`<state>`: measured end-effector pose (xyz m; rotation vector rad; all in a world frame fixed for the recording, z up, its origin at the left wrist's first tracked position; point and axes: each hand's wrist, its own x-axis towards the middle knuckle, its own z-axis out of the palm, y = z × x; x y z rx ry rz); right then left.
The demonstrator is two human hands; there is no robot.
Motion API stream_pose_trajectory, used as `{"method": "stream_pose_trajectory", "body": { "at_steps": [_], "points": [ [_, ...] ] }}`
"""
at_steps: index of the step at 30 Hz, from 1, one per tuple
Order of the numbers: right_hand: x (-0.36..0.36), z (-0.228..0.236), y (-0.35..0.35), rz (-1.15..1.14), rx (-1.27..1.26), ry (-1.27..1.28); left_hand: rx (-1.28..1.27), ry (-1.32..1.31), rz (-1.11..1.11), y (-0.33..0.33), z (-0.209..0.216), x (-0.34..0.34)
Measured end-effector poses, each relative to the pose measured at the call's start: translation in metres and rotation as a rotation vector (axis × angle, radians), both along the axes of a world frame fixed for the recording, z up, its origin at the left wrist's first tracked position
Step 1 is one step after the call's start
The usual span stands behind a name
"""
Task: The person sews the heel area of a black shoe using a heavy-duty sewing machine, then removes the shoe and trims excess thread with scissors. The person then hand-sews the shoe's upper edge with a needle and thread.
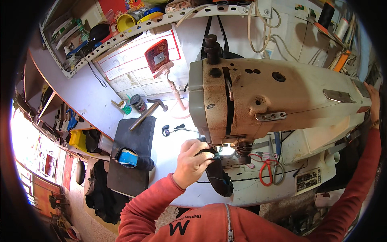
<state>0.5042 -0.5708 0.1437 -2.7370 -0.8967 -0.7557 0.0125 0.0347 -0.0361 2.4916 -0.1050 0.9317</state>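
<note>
Black shoe (219,177): narrow, rounded end toward 5 o'clock, set below the sewing machine (246,97) head. Left hand (192,162) at shoe's 10 o'clock, pinching it. Red-handled scissors (268,163) at 3. Right hand (374,104) at machine's 3-o'clock end; grip unclear.

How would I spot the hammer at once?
Find the big beige sewing machine, then look left along the white table to the flat dark board. The hammer lies slantwise over that board's far edge, near a dark jar. Unlike the jar, it has a long handle and a curved metal head.
</note>
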Motion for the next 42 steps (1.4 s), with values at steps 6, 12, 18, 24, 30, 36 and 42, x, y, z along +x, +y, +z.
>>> {"method": "stream_pose_trajectory", "body": {
  "at_steps": [6, 12, 18, 24, 30, 36, 42],
  "points": [
    [-0.011, -0.01, 0.004, -0.092, -0.165, -0.379, 0.0, 0.016, -0.001, -0.002, 0.002, 0.0],
    [-0.026, -0.009, 0.029, -0.136, 0.406, 0.055, -0.005, 0.015, -0.003, -0.002, 0.003, 0.001],
    [-0.036, -0.005, 0.035, -0.148, 0.458, 0.156, -0.012, 0.02, -0.005, -0.002, 0.003, 0.0],
    [-0.051, -0.062, 0.017, -0.273, 0.282, -0.552, 0.0, 0.028, -0.01, -0.003, 0.004, 0.0],
    [-0.062, -0.074, 0.023, -0.2, 0.47, -0.45, 0.002, 0.018, -0.021, -0.002, 0.004, 0.002],
    [-0.07, -0.071, 0.035, -0.195, 0.583, -0.378, 0.007, 0.023, -0.018, -0.001, 0.004, 0.001],
    [-0.037, -0.022, 0.02, -0.014, 0.27, -0.199, -0.002, 0.019, -0.018, -0.001, 0.004, 0.001]
  ]
}}
